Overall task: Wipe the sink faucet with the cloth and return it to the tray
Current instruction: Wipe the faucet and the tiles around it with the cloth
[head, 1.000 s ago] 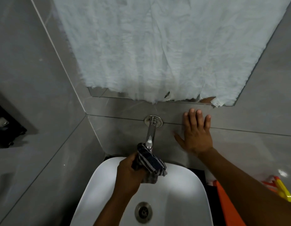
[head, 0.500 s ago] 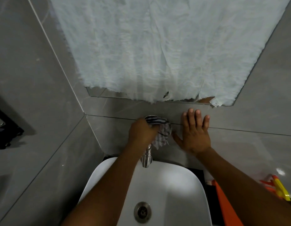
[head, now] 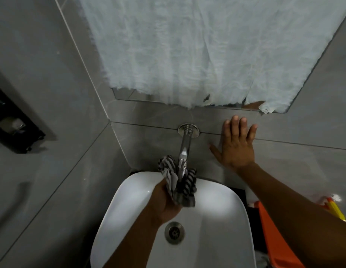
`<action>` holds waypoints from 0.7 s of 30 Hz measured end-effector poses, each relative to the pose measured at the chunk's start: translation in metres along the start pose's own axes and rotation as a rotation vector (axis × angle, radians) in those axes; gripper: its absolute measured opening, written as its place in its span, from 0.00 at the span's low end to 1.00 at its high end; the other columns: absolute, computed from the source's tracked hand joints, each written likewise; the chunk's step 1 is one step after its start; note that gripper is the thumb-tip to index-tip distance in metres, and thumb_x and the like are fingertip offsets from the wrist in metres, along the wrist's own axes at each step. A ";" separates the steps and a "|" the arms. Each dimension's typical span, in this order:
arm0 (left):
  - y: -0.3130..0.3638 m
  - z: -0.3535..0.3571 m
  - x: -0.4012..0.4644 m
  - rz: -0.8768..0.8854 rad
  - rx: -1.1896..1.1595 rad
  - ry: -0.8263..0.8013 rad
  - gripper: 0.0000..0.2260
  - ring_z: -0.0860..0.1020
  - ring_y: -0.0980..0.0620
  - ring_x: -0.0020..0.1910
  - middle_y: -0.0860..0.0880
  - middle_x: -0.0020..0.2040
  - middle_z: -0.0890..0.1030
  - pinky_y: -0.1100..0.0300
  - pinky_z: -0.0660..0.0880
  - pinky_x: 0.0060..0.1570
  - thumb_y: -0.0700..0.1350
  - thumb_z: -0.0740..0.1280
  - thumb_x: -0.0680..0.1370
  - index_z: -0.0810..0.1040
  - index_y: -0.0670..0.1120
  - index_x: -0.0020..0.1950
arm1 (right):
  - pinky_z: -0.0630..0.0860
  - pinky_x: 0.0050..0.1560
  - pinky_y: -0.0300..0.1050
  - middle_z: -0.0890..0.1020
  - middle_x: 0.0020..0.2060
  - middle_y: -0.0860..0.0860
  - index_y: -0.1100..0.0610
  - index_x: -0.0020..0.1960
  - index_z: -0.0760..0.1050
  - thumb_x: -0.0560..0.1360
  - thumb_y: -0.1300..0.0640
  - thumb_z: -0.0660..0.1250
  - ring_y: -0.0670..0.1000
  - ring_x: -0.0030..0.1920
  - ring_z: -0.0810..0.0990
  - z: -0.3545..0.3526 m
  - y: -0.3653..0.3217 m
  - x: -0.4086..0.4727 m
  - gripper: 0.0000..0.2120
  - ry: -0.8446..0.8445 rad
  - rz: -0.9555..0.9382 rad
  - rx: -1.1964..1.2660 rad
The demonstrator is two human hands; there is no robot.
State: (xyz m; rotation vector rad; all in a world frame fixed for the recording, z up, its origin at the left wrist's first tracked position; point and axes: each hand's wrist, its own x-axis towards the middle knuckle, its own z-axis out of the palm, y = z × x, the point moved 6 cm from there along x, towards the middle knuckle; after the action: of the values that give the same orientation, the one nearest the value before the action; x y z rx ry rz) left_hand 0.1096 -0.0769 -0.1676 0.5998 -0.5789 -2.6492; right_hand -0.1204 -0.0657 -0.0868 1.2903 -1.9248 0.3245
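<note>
My left hand (head: 165,203) over white sink (head: 222,209), closed around striped cloth (head: 179,182). Cloth bunched around spout end of chrome faucet (head: 184,149), touching it both sides. My right hand (head: 236,146) open, palm flat against grey wall tile (head: 148,140), beside faucet base. Paper-covered mirror (head: 178,45) above.

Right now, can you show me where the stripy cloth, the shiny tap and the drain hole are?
striped cloth (head: 189,183): head view, on the dark-striped fold right of the spout.
chrome faucet (head: 184,144): head view, midway along the spout.
sink drain (head: 174,232): head view, centre of the metal ring.
</note>
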 end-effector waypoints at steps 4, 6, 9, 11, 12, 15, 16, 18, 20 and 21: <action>-0.018 0.005 -0.014 0.036 -0.038 0.074 0.30 0.81 0.43 0.52 0.40 0.54 0.83 0.50 0.75 0.56 0.60 0.56 0.80 0.77 0.38 0.67 | 0.27 0.76 0.63 0.31 0.80 0.55 0.59 0.81 0.37 0.73 0.33 0.60 0.58 0.79 0.29 0.001 0.004 -0.003 0.52 -0.004 -0.017 -0.011; -0.007 0.016 -0.007 0.044 0.051 0.168 0.28 0.82 0.44 0.48 0.41 0.48 0.85 0.54 0.80 0.52 0.58 0.54 0.81 0.78 0.37 0.63 | 0.27 0.76 0.62 0.32 0.80 0.55 0.58 0.81 0.38 0.74 0.32 0.59 0.58 0.80 0.30 -0.001 0.005 -0.003 0.51 -0.023 -0.022 -0.018; 0.025 0.058 -0.004 0.071 0.548 0.293 0.21 0.81 0.45 0.45 0.36 0.48 0.81 0.62 0.77 0.58 0.55 0.53 0.83 0.75 0.42 0.63 | 0.25 0.75 0.62 0.36 0.81 0.57 0.59 0.81 0.38 0.73 0.32 0.58 0.59 0.80 0.30 0.001 0.004 -0.002 0.51 -0.081 0.001 -0.027; 0.033 0.075 -0.006 0.174 0.815 0.231 0.17 0.79 0.55 0.48 0.36 0.63 0.78 0.66 0.76 0.53 0.61 0.56 0.79 0.75 0.52 0.58 | 0.25 0.75 0.62 0.42 0.80 0.59 0.60 0.81 0.41 0.72 0.32 0.57 0.59 0.80 0.30 0.002 0.004 -0.001 0.50 -0.115 0.023 -0.025; 0.041 0.069 -0.009 0.282 0.968 0.436 0.14 0.78 0.57 0.46 0.38 0.61 0.80 0.64 0.76 0.49 0.61 0.58 0.79 0.74 0.54 0.54 | 0.24 0.75 0.62 0.44 0.80 0.59 0.60 0.81 0.44 0.72 0.32 0.56 0.59 0.80 0.31 0.002 0.004 -0.001 0.49 -0.123 0.029 -0.023; 0.063 0.089 -0.016 0.476 1.593 0.751 0.16 0.81 0.48 0.48 0.43 0.53 0.83 0.47 0.79 0.54 0.56 0.61 0.80 0.76 0.45 0.58 | 0.25 0.76 0.61 0.51 0.79 0.61 0.62 0.79 0.51 0.72 0.33 0.57 0.61 0.79 0.39 0.001 0.004 -0.001 0.47 -0.122 0.021 -0.018; 0.071 0.100 -0.001 0.389 1.778 0.772 0.18 0.81 0.46 0.53 0.43 0.56 0.82 0.44 0.78 0.58 0.54 0.64 0.79 0.75 0.44 0.62 | 0.26 0.76 0.61 0.52 0.78 0.61 0.62 0.79 0.52 0.72 0.33 0.57 0.61 0.79 0.41 0.000 0.004 -0.001 0.46 -0.121 0.019 -0.018; 0.087 0.113 0.031 0.160 1.925 0.790 0.25 0.75 0.42 0.65 0.41 0.67 0.76 0.42 0.69 0.68 0.52 0.68 0.77 0.70 0.43 0.71 | 0.26 0.76 0.61 0.53 0.78 0.61 0.62 0.78 0.53 0.72 0.32 0.57 0.60 0.78 0.42 0.001 0.004 0.000 0.46 -0.120 0.026 -0.014; 0.099 0.117 0.059 -0.011 1.952 0.776 0.29 0.68 0.43 0.72 0.42 0.74 0.69 0.43 0.62 0.74 0.52 0.67 0.77 0.66 0.43 0.75 | 0.26 0.76 0.61 0.53 0.78 0.61 0.62 0.78 0.53 0.73 0.32 0.56 0.60 0.78 0.41 0.002 0.004 -0.001 0.45 -0.110 0.018 -0.012; 0.102 0.116 0.067 -0.047 1.947 0.755 0.27 0.68 0.43 0.73 0.43 0.75 0.69 0.45 0.62 0.75 0.52 0.66 0.78 0.68 0.43 0.74 | 0.26 0.76 0.61 0.53 0.78 0.61 0.62 0.78 0.53 0.73 0.32 0.56 0.60 0.79 0.41 0.002 0.004 -0.002 0.45 -0.105 0.012 -0.019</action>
State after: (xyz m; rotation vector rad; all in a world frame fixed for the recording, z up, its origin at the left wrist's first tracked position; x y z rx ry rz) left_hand 0.0242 -0.1562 -0.0462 1.7662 -2.5647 -0.7810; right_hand -0.1244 -0.0642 -0.0887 1.3063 -2.0199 0.2478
